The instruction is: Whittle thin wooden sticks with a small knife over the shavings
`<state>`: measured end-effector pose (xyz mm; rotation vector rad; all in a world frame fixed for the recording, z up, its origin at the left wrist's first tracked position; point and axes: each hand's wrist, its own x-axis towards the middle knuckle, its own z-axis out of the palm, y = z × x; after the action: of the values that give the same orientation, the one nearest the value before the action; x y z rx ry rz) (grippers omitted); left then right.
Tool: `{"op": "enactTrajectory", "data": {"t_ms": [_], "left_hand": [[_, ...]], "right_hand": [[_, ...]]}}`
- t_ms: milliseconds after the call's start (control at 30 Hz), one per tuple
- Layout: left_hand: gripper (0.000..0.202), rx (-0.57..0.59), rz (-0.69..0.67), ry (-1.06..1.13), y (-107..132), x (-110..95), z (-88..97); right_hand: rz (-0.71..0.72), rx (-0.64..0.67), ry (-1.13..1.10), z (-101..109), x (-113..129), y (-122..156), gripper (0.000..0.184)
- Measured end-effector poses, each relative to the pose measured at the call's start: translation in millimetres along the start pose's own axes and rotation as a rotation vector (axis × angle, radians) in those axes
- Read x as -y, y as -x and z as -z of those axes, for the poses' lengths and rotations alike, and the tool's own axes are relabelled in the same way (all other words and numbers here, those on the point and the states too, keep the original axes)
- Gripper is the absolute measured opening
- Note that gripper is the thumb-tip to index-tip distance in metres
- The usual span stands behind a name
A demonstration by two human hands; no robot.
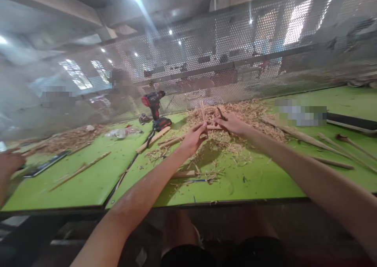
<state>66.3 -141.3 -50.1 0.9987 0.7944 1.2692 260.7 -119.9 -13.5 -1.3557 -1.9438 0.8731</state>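
Observation:
Pinched in the fingers of my left hand is a slim pale wooden stick, its upper end pointing up. Close on its right, my right hand is closed around a slim dark tool; whether it is a knife cannot be made out. A heap of curled wood shavings lies behind and below both hands. Another light wooden piece shows between the hands, and I cannot tell whether either hand touches it. Beneath my left forearm lies a short wooden block.
A cordless drill stands behind flat wooden strips. Long wooden sticks lie on the right of the green table. At far left are another person's hand and a phone. A perforated metal screen borders the back.

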Motion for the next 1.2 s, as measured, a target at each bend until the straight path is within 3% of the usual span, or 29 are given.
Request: {"op": "enactTrajectory", "data": {"t_ms": [167, 400, 533, 733, 800, 933, 1000, 1200], "left_hand": [[0.023, -0.034, -0.104, 0.002, -8.3, 0.8, 6.5], [0.035, 0.133, -0.18, -0.194, -2.2, -5.0, 12.4], [0.033, 0.156, -0.151, -0.201, -3.7, -10.9, 15.9], [0.021, 0.001, 0.046, -0.115, -16.2, -20.6, 29.5], [0.016, 0.082, 0.102, -0.144, -15.5, -22.9, 32.1], [0.022, 0.44, 0.193, -0.34, -4.8, -21.3, 27.6], [0.024, 0.538, 0.202, -0.412, 1.1, -18.2, 22.7], [0.007, 0.508, 0.139, -0.275, 4.9, -13.4, 14.0]], "right_hand": [[0.05, 0.18, -0.065, -5.2, -3.9, 1.3, 0.041], [0.048, 0.105, -0.42, 10.6, -8.7, 2.7, 0.03], [0.038, 0.084, -0.368, 17.8, -5.0, 6.4, 0.031], [0.057, 0.088, -0.349, 35.2, -6.4, 9.1, 0.033], [0.052, 0.098, -0.364, 39.0, -7.9, 9.2, 0.033], [0.013, 0.123, -0.321, 34.7, -5.7, 8.0, 0.036], [-0.008, 0.095, -0.29, 28.3, -0.8, 7.0, 0.036], [0.038, -0.108, -0.014, 12.2, 17.1, 8.6, 0.029]]}}
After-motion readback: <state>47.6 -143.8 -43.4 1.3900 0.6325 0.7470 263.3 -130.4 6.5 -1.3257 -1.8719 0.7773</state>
